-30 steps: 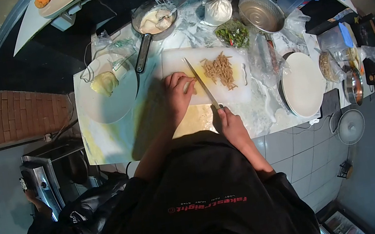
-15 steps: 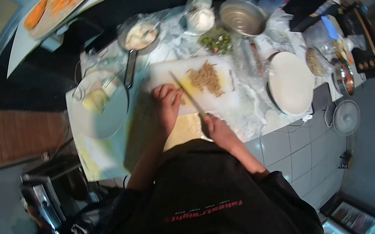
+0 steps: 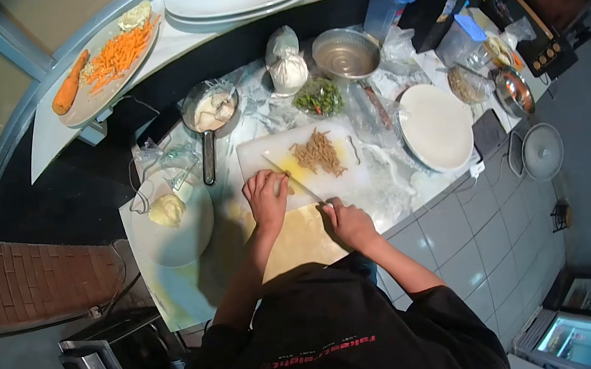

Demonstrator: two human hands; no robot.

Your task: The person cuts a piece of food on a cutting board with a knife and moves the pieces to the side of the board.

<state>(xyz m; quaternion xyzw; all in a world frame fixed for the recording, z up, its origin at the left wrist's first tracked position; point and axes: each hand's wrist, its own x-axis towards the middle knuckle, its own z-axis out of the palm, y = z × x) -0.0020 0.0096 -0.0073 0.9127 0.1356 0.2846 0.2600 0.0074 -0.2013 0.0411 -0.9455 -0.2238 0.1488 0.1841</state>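
My right hand (image 3: 350,224) grips the handle of a kitchen knife (image 3: 297,182), whose blade slants across a white cutting board (image 3: 252,153). On the left of the blade, my left hand (image 3: 267,198) rests on the board with its fingers curled and pressed down. A small brown piece of food shows at those fingertips, mostly hidden by them. Just right of the blade lies a pile of thin brown food strips (image 3: 318,153). A yellow-tan surface (image 3: 296,238) lies between the board and my body.
Left of the board are a plate (image 3: 150,242) with a pale yellow lump and a pan (image 3: 208,152). Behind it stand chopped greens (image 3: 318,97), a bag of white stuff (image 3: 288,70) and a metal bowl (image 3: 346,55). White plates (image 3: 437,127) sit right. A raised shelf holds carrots (image 3: 120,56).
My view has tilted up, so more of the raised shelf shows. The knife stays in my right hand, with its blade still beside my left fingers.
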